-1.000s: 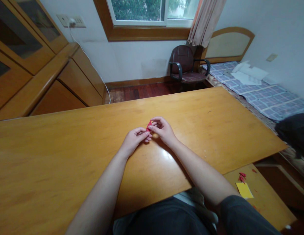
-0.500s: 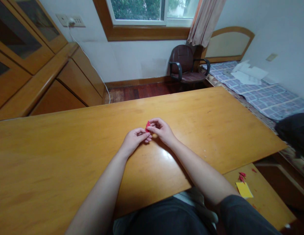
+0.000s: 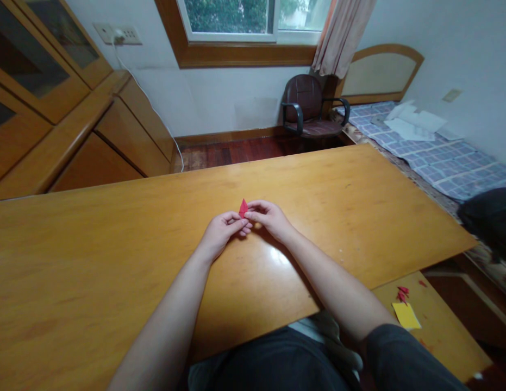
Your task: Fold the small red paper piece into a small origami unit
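Observation:
A small piece of folded red paper [image 3: 243, 208] is held between both hands over the wooden table [image 3: 114, 260], its pointed tip upward. My left hand [image 3: 223, 232] pinches its lower edge between thumb and fingers. From the other side, my right hand [image 3: 271, 218] grips the paper's right edge with thumb and forefinger. Fingers cover the bottom of the paper, so its full shape is hidden.
On a lower surface at the right lie several small red folded paper pieces [image 3: 403, 294] and a yellow paper square [image 3: 406, 316]. Beyond the table stand a brown armchair [image 3: 305, 103] and a bed with a checked cover [image 3: 436, 157]. A wooden cabinet [image 3: 101, 157] is at the left.
The red paper has turned so that more of its face and its upright point show. My right fingers have shifted slightly down along its edge.

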